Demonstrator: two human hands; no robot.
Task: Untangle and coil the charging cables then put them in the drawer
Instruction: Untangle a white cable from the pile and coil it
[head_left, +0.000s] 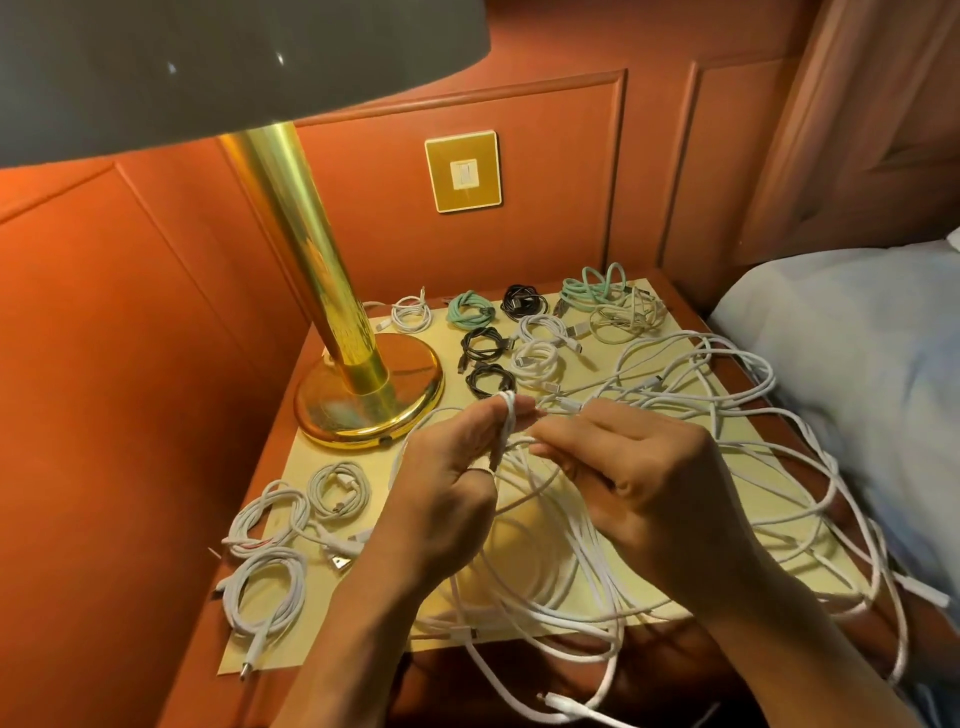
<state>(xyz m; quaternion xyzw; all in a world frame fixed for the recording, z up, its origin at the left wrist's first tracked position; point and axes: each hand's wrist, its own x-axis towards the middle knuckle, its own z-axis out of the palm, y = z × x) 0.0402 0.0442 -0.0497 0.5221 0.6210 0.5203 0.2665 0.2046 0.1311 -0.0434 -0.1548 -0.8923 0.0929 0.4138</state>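
Two hands work on one white cable (508, 431) above the middle of the nightstand (693, 312). The left hand (457, 467) grips it: turns of the cable pass over the raised fingertips and run down the palm side, where the thumb presses against the strand. The right hand (639, 478), just beside the left, pinches the same cable between curled fingers and thumb. From both hands the cable drops into a loose tangle of white cables (561, 571). The tangle spreads over the near and right part of a pale yellow mat (441, 338) and hangs over the nightstand's front and right edges.

Coiled cables lie apart from the tangle. At the near left of the mat sit three white coils (270, 514), one partly over the mat's edge. Behind the hands lie three black coils (483, 343) and two white coils (540, 358). Along the far edge are a small white coil (410, 312) and a green coil (470, 309). A looser green bundle (592, 283) sits at the far right corner, touching a loose pale cable (623, 317).

A brass lamp base (369, 410) stands on the left side of the mat, its column rising to a pale shade (208, 62) at upper left. A gold switch plate (464, 171) is fixed to the panelled wall behind. Bedding (841, 364) lies to the right of the nightstand.
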